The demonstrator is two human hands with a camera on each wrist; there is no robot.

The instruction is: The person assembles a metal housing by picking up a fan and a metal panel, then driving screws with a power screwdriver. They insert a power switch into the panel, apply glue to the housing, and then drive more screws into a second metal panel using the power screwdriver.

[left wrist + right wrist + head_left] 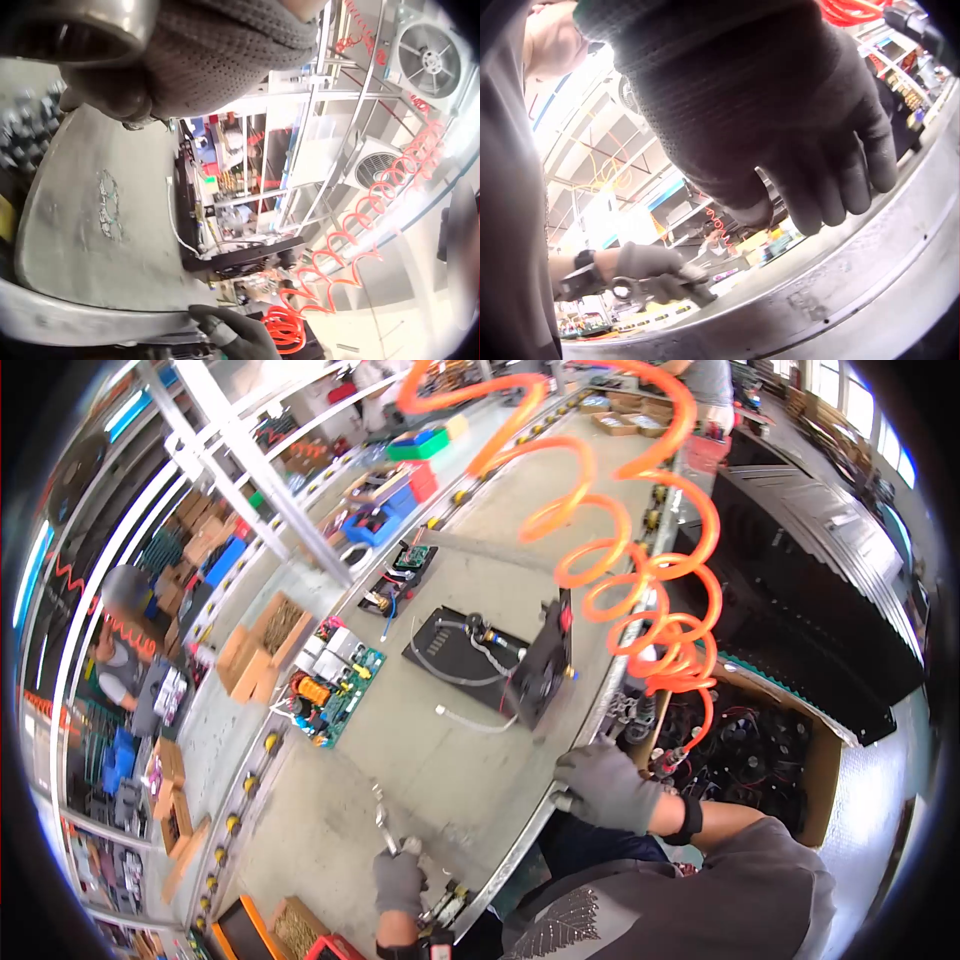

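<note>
Silvery tool was gripped in the left hand over the workbench by its near edge, its long axis slanting out of the grip away from that edge, where the right hand, loose-fingered, rested well apart.

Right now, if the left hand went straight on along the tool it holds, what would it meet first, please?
Beyond some bare tabletop, the left hand and its metal tool would probably reach the green circuit board first, though their height is unclear.
</note>
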